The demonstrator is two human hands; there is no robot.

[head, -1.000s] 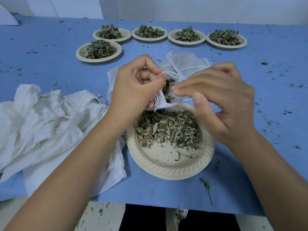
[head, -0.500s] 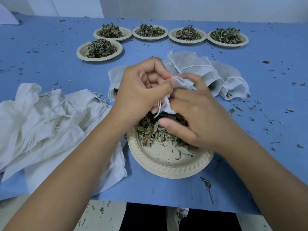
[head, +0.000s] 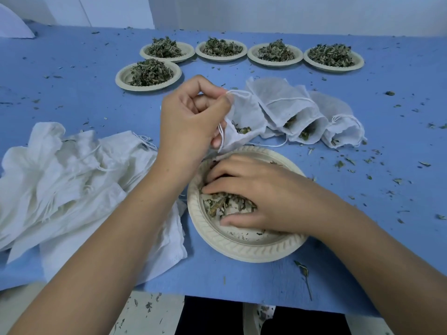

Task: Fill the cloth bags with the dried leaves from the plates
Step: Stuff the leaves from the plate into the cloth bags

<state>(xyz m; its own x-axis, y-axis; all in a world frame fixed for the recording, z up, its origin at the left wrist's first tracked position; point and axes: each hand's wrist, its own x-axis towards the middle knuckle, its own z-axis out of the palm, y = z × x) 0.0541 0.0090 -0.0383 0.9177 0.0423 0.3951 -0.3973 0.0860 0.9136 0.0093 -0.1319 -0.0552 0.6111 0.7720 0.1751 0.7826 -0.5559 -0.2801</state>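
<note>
My left hand [head: 191,122] pinches the rim of a small white cloth bag [head: 244,122], holding its mouth open just beyond the near plate. Some dried leaves show inside it. My right hand [head: 261,197] lies in the cream paper plate [head: 244,247], fingers curled over the pile of dried leaves [head: 222,205], gathering them. Beside the held bag, several white bags [head: 300,112] with leaves inside lie on the blue table.
A heap of flat white cloth bags [head: 72,180] lies at the left near the table's front edge. Several full plates of dried leaves [head: 148,74] stand in a row at the back. Leaf crumbs are scattered over the blue table [head: 387,213].
My right hand left the bag's mouth and dropped onto the plate's leaves. The left hand kept its hold on the bag, which now hangs open toward the plate.
</note>
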